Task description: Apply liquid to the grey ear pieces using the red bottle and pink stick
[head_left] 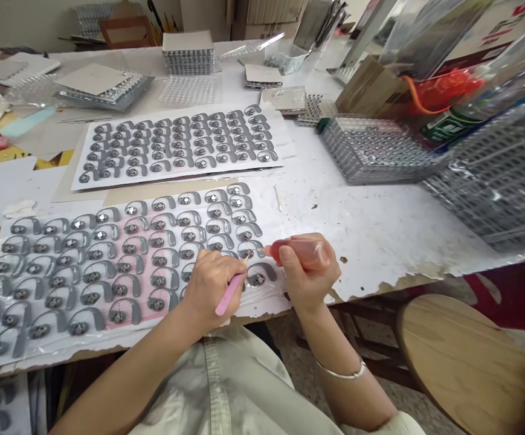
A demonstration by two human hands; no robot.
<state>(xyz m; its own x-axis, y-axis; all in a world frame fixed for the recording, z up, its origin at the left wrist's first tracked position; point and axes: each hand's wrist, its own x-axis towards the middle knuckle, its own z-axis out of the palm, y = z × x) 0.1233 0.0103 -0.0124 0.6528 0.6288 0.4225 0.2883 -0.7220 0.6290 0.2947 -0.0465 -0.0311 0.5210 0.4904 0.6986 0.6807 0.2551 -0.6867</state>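
Note:
My left hand (214, 281) is closed around pink tweezers (229, 294), whose narrow tip points at a grey hook-shaped piece near the right edge of the lower sheet. In my right hand (313, 275) is a squeeze bottle (305, 252) of reddish liquid, tipped on its side. Its nozzle (266, 250) points left at the same piece; whether it touches cannot be made out. Rows of curved grey pieces (124, 284), each with a small round metallic part, lie on the lower white sheet (148, 323). One such piece (262, 275) sits just below the two tips.
A second sheet of similar pieces (176, 145) lies behind. Stacked clear trays (375, 148) stand at the right, beside a green-labelled bottle (447, 127). Card-topped stacks (188, 53) line the back. A round wooden stool (461, 362) is below the table's ragged front edge.

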